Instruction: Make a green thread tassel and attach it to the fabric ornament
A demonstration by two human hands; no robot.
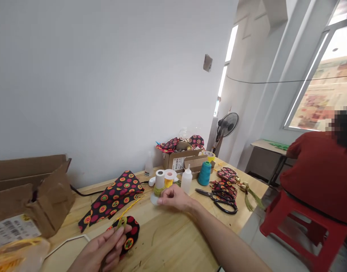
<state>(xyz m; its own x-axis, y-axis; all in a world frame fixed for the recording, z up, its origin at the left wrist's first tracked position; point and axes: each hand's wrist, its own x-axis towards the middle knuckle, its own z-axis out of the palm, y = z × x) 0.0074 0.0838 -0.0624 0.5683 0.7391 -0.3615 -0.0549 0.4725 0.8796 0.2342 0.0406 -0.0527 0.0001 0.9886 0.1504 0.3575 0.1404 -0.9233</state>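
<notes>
Low in the view, my left hand (pixel 109 247) is closed, pinching a looped green cord (pixel 122 221) between thumb and fingers. A dark pouch-like fabric piece with round flower prints (pixel 132 228) sits right behind these fingers; whether they grip it too is hidden. Yellow twisted cord (pixel 130 206) runs up from there across the table. My right hand (pixel 175 198) is closed with fingertips together, at the base of a white spool of green cord (pixel 159 183). What lies between those fingertips cannot be made out. Beside that spool stands one of yellow thread (pixel 169 179).
Patterned fabric (pixel 113 198) lies by the wall. A white squeeze bottle (pixel 186 180), teal thread cone (pixel 204 173) and black scissors (pixel 221 198) stand or lie right of centre. Cardboard boxes (pixel 48 206) are left and behind. A person in red (pixel 318 173) sits at right on a red stool (pixel 298 226).
</notes>
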